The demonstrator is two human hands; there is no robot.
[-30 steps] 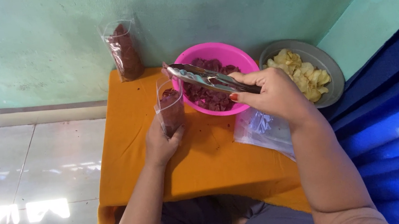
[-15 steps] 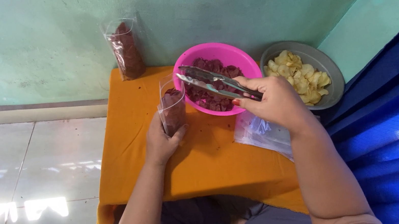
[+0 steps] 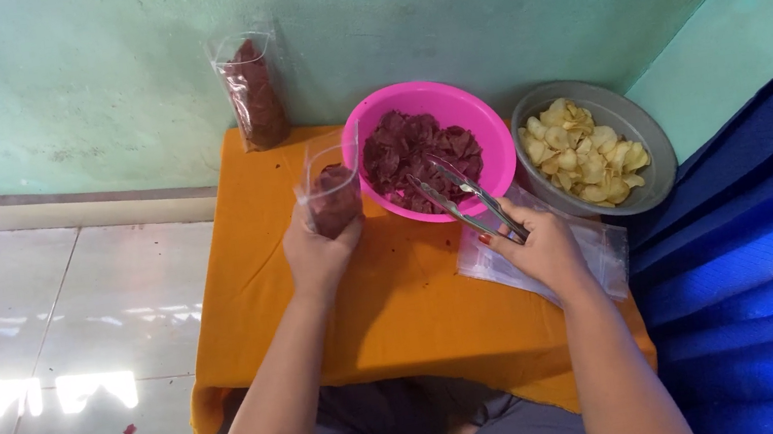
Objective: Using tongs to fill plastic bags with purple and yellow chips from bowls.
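Here the left hand (image 3: 319, 251) grips a clear bag (image 3: 332, 194) beside the pink bowl's (image 3: 484, 125) rim, right hand (image 3: 540, 247) clasping tongs (image 3: 459, 197).

Left hand (image 3: 320, 253) is wrapped around a small clear bag (image 3: 332, 194), held upright at centre frame with dark red chips inside and its mouth open, just left of the pink bowl (image 3: 484, 129). Right hand (image 3: 540, 251), right of centre, grips metal tongs (image 3: 458, 196), tips spread and reaching into the dark red chips (image 3: 417, 148) in that bowl. Beneath the right hand lies a stack of empty clear bags (image 3: 600, 253) on the orange cloth (image 3: 390, 316). At upper right sits a grey bowl (image 3: 663, 166) of pale yellow chips (image 3: 587, 151). At the top, left of centre, a filled bag (image 3: 252, 90) stands against the green wall (image 3: 70, 80).
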